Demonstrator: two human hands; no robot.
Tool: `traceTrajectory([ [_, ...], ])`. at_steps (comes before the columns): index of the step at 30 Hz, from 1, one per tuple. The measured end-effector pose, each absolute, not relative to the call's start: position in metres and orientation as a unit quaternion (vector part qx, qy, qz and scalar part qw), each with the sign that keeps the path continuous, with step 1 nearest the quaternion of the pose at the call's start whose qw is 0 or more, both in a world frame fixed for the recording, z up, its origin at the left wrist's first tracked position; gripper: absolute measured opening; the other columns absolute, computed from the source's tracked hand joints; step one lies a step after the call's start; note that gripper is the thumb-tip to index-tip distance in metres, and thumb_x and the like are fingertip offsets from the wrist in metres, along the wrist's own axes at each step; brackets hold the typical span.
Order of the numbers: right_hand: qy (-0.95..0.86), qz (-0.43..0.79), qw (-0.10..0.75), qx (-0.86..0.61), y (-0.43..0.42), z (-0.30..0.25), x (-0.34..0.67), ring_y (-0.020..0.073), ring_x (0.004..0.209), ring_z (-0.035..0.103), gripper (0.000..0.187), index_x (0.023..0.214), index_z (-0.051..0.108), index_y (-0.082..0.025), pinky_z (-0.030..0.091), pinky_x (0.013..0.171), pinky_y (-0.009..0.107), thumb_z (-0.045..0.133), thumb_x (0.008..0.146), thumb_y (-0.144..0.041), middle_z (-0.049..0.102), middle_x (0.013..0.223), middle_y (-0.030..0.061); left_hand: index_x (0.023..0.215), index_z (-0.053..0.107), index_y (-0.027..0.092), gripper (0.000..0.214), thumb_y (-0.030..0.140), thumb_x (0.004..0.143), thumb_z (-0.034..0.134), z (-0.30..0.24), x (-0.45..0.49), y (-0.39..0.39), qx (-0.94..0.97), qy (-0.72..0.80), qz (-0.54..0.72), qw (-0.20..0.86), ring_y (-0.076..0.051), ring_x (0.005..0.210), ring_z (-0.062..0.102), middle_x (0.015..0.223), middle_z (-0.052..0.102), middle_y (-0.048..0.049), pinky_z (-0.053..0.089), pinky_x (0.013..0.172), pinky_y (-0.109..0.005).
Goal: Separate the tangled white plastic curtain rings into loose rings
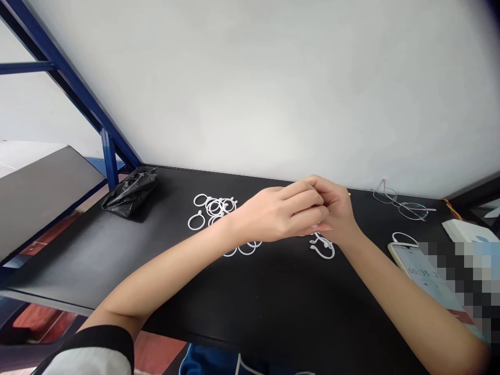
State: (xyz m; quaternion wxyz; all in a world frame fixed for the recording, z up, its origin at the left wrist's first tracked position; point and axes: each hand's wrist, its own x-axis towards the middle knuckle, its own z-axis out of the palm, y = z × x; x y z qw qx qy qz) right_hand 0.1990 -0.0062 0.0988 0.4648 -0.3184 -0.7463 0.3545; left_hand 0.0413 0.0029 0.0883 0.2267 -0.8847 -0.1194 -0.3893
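My left hand (285,211) and my right hand (336,208) meet above the middle of the black table (273,297), fingers curled and pressed together around something small that I cannot make out. A pile of white plastic rings (214,208) lies on the table behind my left wrist, and more rings (246,249) show under my left forearm. An open white ring (323,246) lies just below my right hand.
A crumpled black plastic bag (130,192) sits at the table's far left. A pair of glasses (404,205) lies at the far right, with a phone (420,271) and a white box (464,230) near the right edge. Blue metal frame (109,156) stands left.
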Motion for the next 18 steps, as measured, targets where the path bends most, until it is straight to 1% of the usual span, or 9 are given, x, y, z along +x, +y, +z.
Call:
traceTrajectory([
  [3, -0.760, 0.388, 0.410, -0.320, -0.001, 0.101, 0.206, 0.0107, 0.056, 0.049, 0.020, 0.078, 0.057, -0.022, 0.040, 0.047, 0.023, 0.072, 0.065, -0.019, 0.053, 0.063, -0.0047, 0.084, 0.056, 0.015, 0.031, 0.032, 0.100, 0.037, 0.094, 0.040, 0.001, -0.900, -0.139, -0.355, 0.213, -0.014, 0.086, 0.057, 0.087, 0.060, -0.0059, 0.045, 0.055, -0.022],
  [5, -0.770, 0.425, 0.340, -0.333, 0.004, 0.102, 0.213, 0.0117, 0.059, 0.053, 0.022, 0.083, 0.059, -0.020, 0.044, 0.049, 0.023, 0.074, 0.066, -0.021, 0.057, 0.067, -0.0032, 0.082, 0.055, 0.015, 0.034, 0.033, 0.101, 0.033, 0.099, 0.037, -0.001, -0.911, -0.168, -0.320, 0.196, -0.014, 0.079, 0.057, 0.082, 0.060, -0.0060, 0.040, 0.049, -0.022],
  [7, -0.776, 0.445, 0.268, -0.357, 0.008, 0.104, 0.220, 0.0122, 0.060, 0.056, 0.015, 0.084, 0.060, -0.019, 0.047, 0.051, 0.024, 0.069, 0.072, -0.022, 0.059, 0.071, -0.0017, 0.080, 0.054, 0.014, 0.037, 0.031, 0.102, 0.029, 0.104, 0.035, -0.004, -0.919, -0.212, -0.285, 0.173, -0.013, 0.069, 0.055, 0.077, 0.059, -0.0054, 0.035, 0.046, -0.022],
  [8, -0.777, 0.444, 0.247, -0.371, 0.009, 0.105, 0.222, 0.0122, 0.060, 0.057, 0.012, 0.084, 0.061, -0.019, 0.047, 0.052, 0.024, 0.067, 0.075, -0.022, 0.060, 0.071, -0.0015, 0.078, 0.054, 0.014, 0.038, 0.030, 0.101, 0.029, 0.105, 0.033, -0.004, -0.921, -0.236, -0.268, 0.158, -0.013, 0.064, 0.053, 0.073, 0.058, -0.0047, 0.032, 0.045, -0.023],
  [10, -0.780, 0.432, 0.229, -0.390, 0.008, 0.107, 0.225, 0.0119, 0.060, 0.059, 0.008, 0.085, 0.061, -0.019, 0.048, 0.054, 0.024, 0.063, 0.077, -0.020, 0.061, 0.072, -0.0015, 0.075, 0.053, 0.015, 0.037, 0.030, 0.100, 0.030, 0.107, 0.031, -0.005, -0.923, -0.279, -0.235, 0.121, -0.011, 0.053, 0.048, 0.066, 0.056, -0.0027, 0.026, 0.044, -0.024],
  [12, -0.788, 0.423, 0.222, -0.388, 0.006, 0.110, 0.225, 0.0121, 0.061, 0.060, 0.008, 0.085, 0.062, -0.020, 0.048, 0.056, 0.024, 0.062, 0.077, -0.017, 0.062, 0.072, -0.0016, 0.076, 0.052, 0.016, 0.034, 0.033, 0.099, 0.034, 0.108, 0.029, -0.006, -0.925, -0.304, -0.215, 0.076, -0.010, 0.047, 0.043, 0.061, 0.055, -0.0004, 0.023, 0.044, -0.024],
  [15, -0.805, 0.422, 0.198, -0.366, 0.001, 0.111, 0.222, 0.0131, 0.062, 0.060, 0.009, 0.084, 0.062, -0.020, 0.047, 0.056, 0.024, 0.064, 0.076, -0.017, 0.063, 0.071, -0.0013, 0.086, 0.051, 0.017, 0.031, 0.045, 0.095, 0.042, 0.109, 0.027, -0.005, -0.924, -0.321, -0.210, 0.005, -0.009, 0.043, 0.040, 0.059, 0.055, 0.0027, 0.024, 0.045, -0.023],
  [17, -0.812, 0.408, 0.199, -0.368, -0.001, 0.111, 0.220, 0.0131, 0.060, 0.058, 0.010, 0.085, 0.062, -0.020, 0.046, 0.053, 0.025, 0.065, 0.076, -0.021, 0.062, 0.068, -0.0015, 0.090, 0.049, 0.018, 0.039, 0.057, 0.092, 0.043, 0.111, 0.025, -0.005, -0.919, -0.334, -0.206, -0.035, -0.009, 0.040, 0.038, 0.054, 0.051, 0.0052, 0.024, 0.045, -0.022],
  [18, -0.814, 0.393, 0.209, -0.373, -0.002, 0.110, 0.219, 0.0130, 0.059, 0.057, 0.010, 0.086, 0.062, -0.020, 0.044, 0.052, 0.025, 0.065, 0.077, -0.024, 0.062, 0.068, -0.0014, 0.092, 0.048, 0.018, 0.044, 0.061, 0.092, 0.040, 0.112, 0.024, -0.005, -0.916, -0.342, -0.204, -0.051, -0.010, 0.039, 0.037, 0.050, 0.047, 0.0065, 0.024, 0.045, -0.022],
])
